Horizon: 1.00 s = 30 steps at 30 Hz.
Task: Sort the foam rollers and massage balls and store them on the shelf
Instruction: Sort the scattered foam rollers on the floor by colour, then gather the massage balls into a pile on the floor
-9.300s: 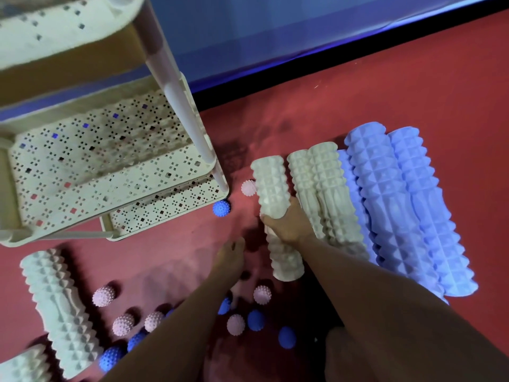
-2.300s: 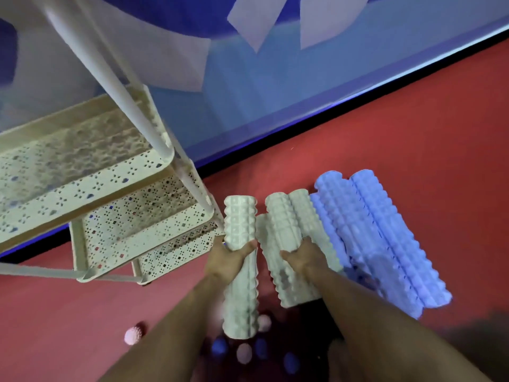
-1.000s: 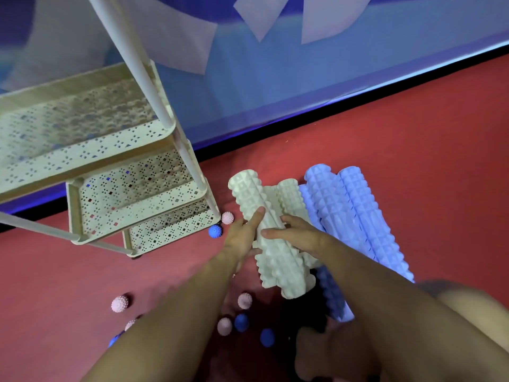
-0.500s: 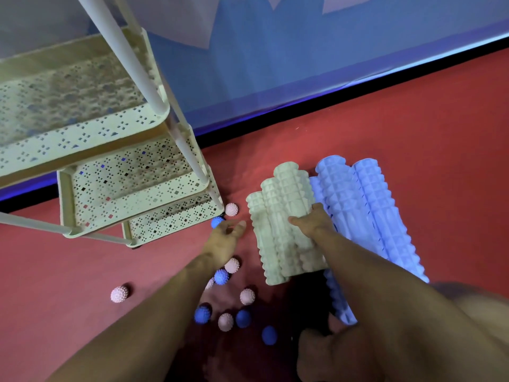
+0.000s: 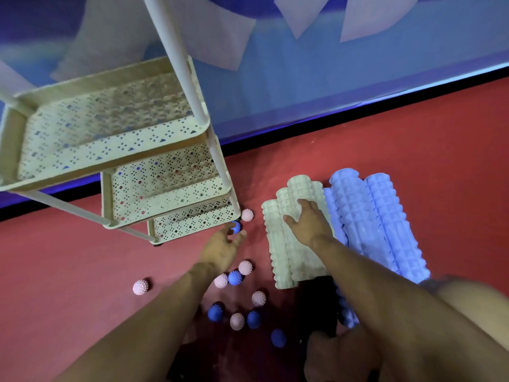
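Note:
Three cream-white ridged foam rollers (image 5: pixel 281 244) lie bunched together on the red floor, with light blue rollers (image 5: pixel 366 224) against their right side. My right hand (image 5: pixel 308 224) lies flat on top of the white rollers, fingers spread. My left hand (image 5: pixel 223 249) reaches to a blue spiky ball (image 5: pixel 235 226) at the corner of the cream perforated shelf (image 5: pixel 110 161); its fingertips sit on either side of the ball, apart. A pink spiky ball (image 5: pixel 247 215) lies just beyond.
Several pink and blue spiky balls are scattered under my left forearm, such as a pink ball (image 5: pixel 245 267) and a blue ball (image 5: pixel 215 312); one pink ball (image 5: pixel 140 287) lies apart to the left. A blue wall runs behind. My knee (image 5: pixel 468 293) is at the right.
My left hand has moved forward to the blue ball at the shelf corner. My right hand has slid up the white rollers and spread its fingers.

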Motion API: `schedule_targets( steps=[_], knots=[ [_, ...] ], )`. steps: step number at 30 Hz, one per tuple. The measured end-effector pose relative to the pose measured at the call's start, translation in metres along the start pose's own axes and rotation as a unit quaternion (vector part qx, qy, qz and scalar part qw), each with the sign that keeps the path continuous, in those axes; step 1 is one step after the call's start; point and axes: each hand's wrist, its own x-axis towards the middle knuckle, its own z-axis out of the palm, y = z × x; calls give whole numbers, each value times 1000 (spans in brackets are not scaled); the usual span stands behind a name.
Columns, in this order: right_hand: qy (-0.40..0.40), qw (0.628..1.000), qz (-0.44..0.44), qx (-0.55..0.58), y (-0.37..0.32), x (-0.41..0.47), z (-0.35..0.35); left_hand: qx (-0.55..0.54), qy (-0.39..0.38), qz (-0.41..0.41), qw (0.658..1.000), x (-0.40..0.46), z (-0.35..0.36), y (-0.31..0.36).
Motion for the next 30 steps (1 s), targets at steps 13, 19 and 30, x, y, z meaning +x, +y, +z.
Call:
schedule_targets(
  steps=[13, 19, 30],
  knots=[
    [-47, 952, -271, -135, -93, -165, 15, 189, 118, 57, 973, -157, -54, -60],
    [-64, 929, -312, -190, -104, -222, 34, 76, 176, -18, 981, -224, -55, -116],
    [-47, 886, -380, -263, -126, -290, 49, 109, 227, -6, 968, -296, -56, -145]
  ],
)
